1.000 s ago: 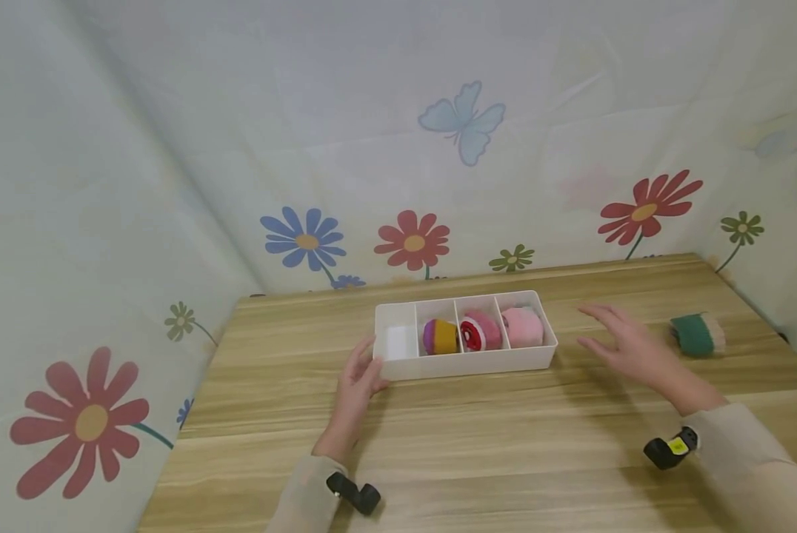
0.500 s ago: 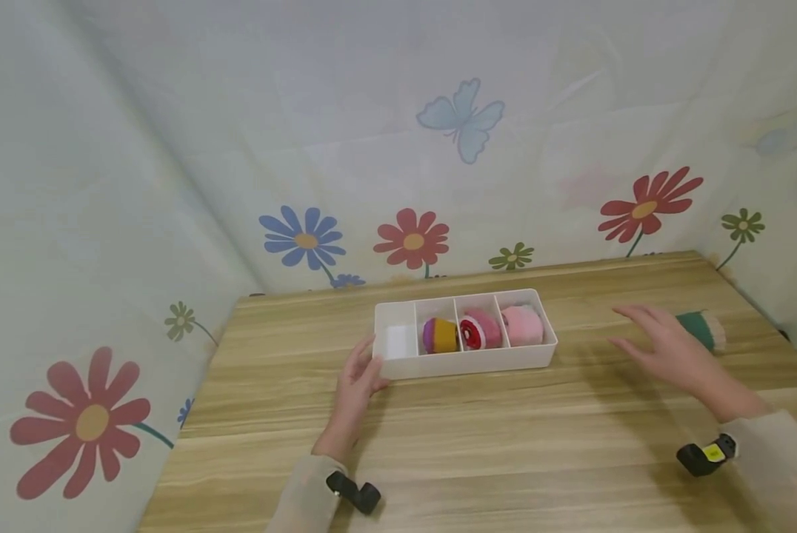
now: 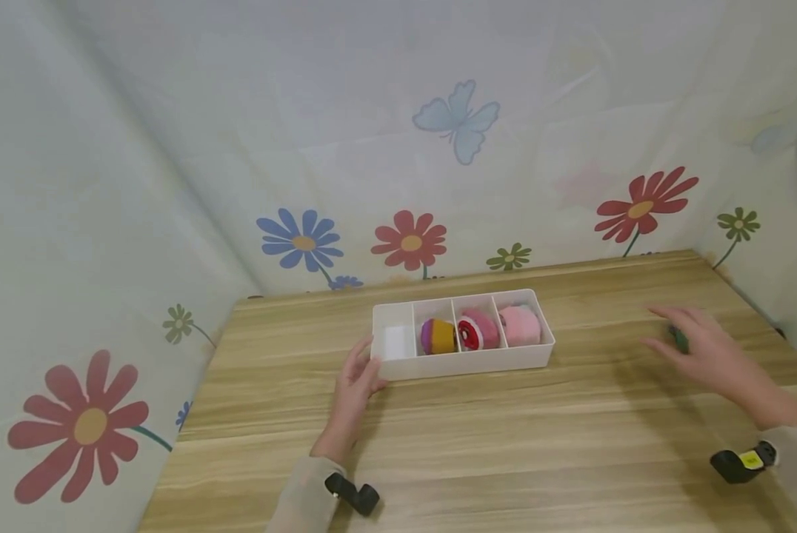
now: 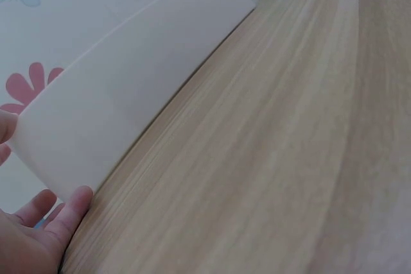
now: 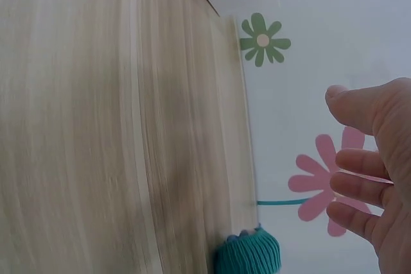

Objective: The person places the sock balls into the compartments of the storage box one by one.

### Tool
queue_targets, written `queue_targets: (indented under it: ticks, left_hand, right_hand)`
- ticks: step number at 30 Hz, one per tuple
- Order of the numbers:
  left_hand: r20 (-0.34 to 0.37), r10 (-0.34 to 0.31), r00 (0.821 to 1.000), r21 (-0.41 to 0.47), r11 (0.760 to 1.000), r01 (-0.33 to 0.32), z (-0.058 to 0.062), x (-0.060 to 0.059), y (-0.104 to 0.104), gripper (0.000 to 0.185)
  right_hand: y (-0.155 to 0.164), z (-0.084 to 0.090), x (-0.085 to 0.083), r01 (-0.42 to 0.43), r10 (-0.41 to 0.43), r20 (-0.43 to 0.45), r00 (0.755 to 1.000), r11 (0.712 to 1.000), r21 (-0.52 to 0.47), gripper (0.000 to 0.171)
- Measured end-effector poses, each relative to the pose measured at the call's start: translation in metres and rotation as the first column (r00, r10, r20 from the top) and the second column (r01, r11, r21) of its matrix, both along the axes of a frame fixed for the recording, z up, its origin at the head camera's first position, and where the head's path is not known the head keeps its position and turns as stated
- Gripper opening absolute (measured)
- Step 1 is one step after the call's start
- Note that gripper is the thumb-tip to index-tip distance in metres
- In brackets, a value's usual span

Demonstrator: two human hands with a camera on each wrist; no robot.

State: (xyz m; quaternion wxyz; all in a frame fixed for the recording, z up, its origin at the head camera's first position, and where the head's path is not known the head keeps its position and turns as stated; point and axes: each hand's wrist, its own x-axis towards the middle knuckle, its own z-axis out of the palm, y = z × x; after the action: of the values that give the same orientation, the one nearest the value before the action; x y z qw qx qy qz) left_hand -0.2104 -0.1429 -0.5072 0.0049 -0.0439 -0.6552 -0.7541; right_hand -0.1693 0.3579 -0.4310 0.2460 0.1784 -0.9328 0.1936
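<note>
A white divided box (image 3: 465, 362) stands on the table, its leftmost compartment bare. The other compartments hold a purple-and-mustard sock roll (image 3: 444, 337), a red-and-pink sock roll (image 3: 484, 330) and a light pink sock roll (image 3: 521, 326). My left hand (image 3: 355, 385) holds the box's left end, thumb at the front corner and fingers along the end wall. Over the right part of the table hovers my right hand (image 3: 715, 363), fingers apart with nothing between them. A green ribbed sock roll (image 5: 249, 253) lies beneath it, mostly hidden in the head view.
The wooden table (image 3: 478, 451) reaches back to a white curtain (image 3: 345, 148) printed with flowers and a butterfly. Another curtained side rises at the left. Each sleeve carries a black wrist camera (image 3: 352, 494).
My right hand has moved rightward, away from the box and over the green sock roll, covering most of it. The left hand stays at the box, which has not moved.
</note>
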Motion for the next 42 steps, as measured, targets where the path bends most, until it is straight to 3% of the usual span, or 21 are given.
queue_targets:
  ticks: [4, 10, 13, 23, 28, 36, 42]
  left_hand:
    - [0.0, -0.01, 1.0, -0.009, 1.0, 0.01, -0.003, -0.002, 0.003, 0.052]
    - [-0.016, 0.037, 0.999, -0.017, 0.999, -0.038, -0.005, -0.002, 0.001, 0.05]
    - [-0.003, 0.028, 1.0, -0.013, 1.0, -0.028, -0.005, -0.003, 0.001, 0.051]
    - [-0.002, 0.027, 1.0, -0.008, 1.0, -0.027, -0.004, -0.002, 0.0, 0.05]
    - [0.011, 0.018, 1.0, -0.003, 1.0, -0.018, 0.001, 0.0, 0.0, 0.048]
    - [0.014, 0.0, 1.0, 0.011, 1.0, 0.0, 0.01, 0.004, 0.001, 0.048]
    - [0.018, 0.01, 1.0, 0.007, 1.0, -0.01, -0.002, -0.002, -0.002, 0.049]
  right_hand:
    - [0.009, 0.004, 0.004, 0.049, -0.051, 0.052, 0.997, 0.998, 0.039, 0.053]
    - [0.021, 0.003, -0.004, 0.045, -0.051, 0.08, 0.995, 0.996, 0.072, 0.054]
    - [0.029, 0.001, -0.007, 0.058, -0.066, 0.101, 0.993, 0.995, 0.081, 0.055]
    - [0.046, 0.004, -0.014, 0.067, -0.08, 0.09, 0.993, 0.987, 0.148, 0.055]
    - [0.05, 0.004, -0.014, 0.073, -0.094, 0.133, 0.987, 0.985, 0.155, 0.056]
    - [0.061, -0.002, -0.022, 0.054, -0.08, 0.107, 0.991, 0.973, 0.224, 0.064]
    - [0.064, -0.004, -0.026, 0.08, -0.12, 0.174, 0.977, 0.972, 0.221, 0.064]
